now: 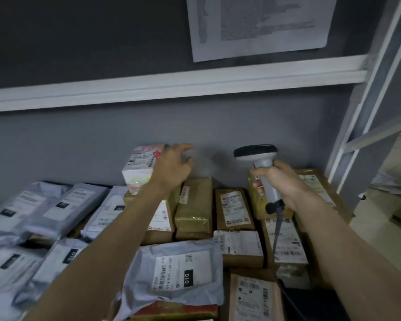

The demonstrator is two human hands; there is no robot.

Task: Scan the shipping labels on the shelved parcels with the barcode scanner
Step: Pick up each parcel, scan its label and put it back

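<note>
Many parcels lie on the shelf: grey poly bags at left, brown boxes at right, each with a white shipping label. A white and pink box (140, 169) stands on top of the pile near the back wall. My left hand (174, 166) hovers at that box's right side, fingers spread, holding nothing. My right hand (280, 181) grips the handle of a grey barcode scanner (257, 156), whose dark head points left toward the wall. Its cable (277, 232) hangs down over the boxes. A grey bag with a "010" label (181, 269) lies in front.
A white shelf rail (171, 86) runs across above the parcels, with a printed sheet (259, 24) on the dark wall over it. A metal rack upright (366, 112) stands at right, with floor and other cartons beyond it.
</note>
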